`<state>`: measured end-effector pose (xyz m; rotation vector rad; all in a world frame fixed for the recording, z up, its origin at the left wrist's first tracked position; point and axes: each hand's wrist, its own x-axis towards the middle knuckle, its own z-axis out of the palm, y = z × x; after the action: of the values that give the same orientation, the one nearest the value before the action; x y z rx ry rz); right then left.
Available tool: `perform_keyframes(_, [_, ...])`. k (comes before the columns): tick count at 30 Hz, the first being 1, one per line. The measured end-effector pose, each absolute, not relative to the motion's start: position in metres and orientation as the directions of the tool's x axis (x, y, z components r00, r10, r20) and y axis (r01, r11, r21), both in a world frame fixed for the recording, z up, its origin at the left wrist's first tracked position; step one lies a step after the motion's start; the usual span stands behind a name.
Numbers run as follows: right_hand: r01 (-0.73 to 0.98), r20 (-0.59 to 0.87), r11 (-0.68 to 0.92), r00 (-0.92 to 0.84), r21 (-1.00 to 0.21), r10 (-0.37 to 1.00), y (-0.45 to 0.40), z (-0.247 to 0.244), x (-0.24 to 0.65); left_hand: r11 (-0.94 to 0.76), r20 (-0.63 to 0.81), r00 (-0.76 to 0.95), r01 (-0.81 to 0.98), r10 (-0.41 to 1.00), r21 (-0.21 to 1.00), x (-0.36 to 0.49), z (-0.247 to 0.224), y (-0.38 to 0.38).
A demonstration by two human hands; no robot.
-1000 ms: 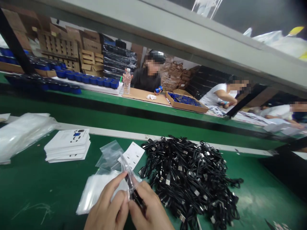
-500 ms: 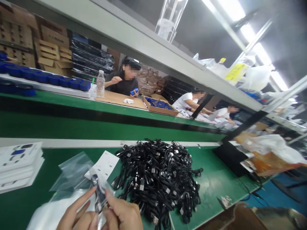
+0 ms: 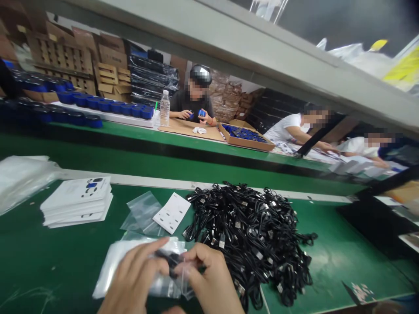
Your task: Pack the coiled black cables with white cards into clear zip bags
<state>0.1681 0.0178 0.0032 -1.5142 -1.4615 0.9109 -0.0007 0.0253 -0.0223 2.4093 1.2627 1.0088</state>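
A bundled black USB cable (image 3: 170,261), partly blurred, is between my two hands above a stack of clear plastic bags (image 3: 113,266). My left hand (image 3: 135,272) is closed on its left end, thumb against fingers. Pinching the other end, my right hand (image 3: 211,272) also has a clear plastic bag (image 3: 187,279) in its fingers. How far the cable sits inside that bag is hidden. Just beyond the hands lie a printed white card (image 3: 172,213) and a loose clear bag (image 3: 144,211). To the right spreads a big pile of black USB cables (image 3: 248,235).
A stack of printed cards (image 3: 77,203) and more plastic bags (image 3: 24,179) are at left on the green table (image 3: 26,261). Across the bench, a co-worker (image 3: 193,102) handles a blue item near a bottle (image 3: 165,109) and a carton of blue parts (image 3: 245,135). A shelf beam crosses overhead.
The camera view has swung left, so the scene sits farther right. My hands have turned the cable from upright to sideways, and the white card shows more fully.
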Motion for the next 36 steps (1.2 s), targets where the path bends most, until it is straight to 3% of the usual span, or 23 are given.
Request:
perform_keyframes(2, [0.328,-0.009,-0.019,0.033,-0.945,0.999,0.018,0.008,0.168,-0.543,0.358,0.408,0.636,0.84,0.548,-0.011,-0.011,0.034])
perform_keyframes(6, [0.131,-0.042,-0.044,0.021,-0.99,0.999,0.02,0.018,0.17,-0.301,0.065,0.405,0.554,0.912,0.776,-0.009,0.009,0.042])
perform_keyframes(9, [0.01,-0.026,-0.026,-0.03,-1.0,0.999,0.018,0.025,0.178,-0.13,-0.029,0.314,0.475,0.949,0.87,0.0,0.019,0.041])
perform_keyframes(15, [0.268,0.036,0.054,-0.071,-0.962,0.997,0.015,0.025,0.181,0.018,-0.082,0.245,0.251,0.966,0.968,0.01,0.018,0.035])
perform_keyframes(20, [0.224,0.018,0.021,-0.013,-0.974,1.0,0.018,0.017,0.179,0.157,-0.169,0.099,0.123,0.981,0.98,0.012,0.017,0.032])
perform_keyframes(25, [0.243,0.039,0.036,0.008,-0.969,0.999,0.018,0.014,0.183,0.093,-0.118,0.113,0.204,0.987,0.974,0.007,0.016,0.035])
perform_keyframes(30, [0.299,0.16,0.131,0.072,-0.945,0.985,0.017,0.012,0.18,-0.04,-0.003,0.139,0.305,0.99,0.951,0.006,0.009,0.038])
perform_keyframes(36, [0.324,0.201,0.18,0.033,-0.929,0.979,0.019,0.014,0.178,-0.092,0.068,0.089,0.291,0.994,0.952,0.009,0.008,0.036])
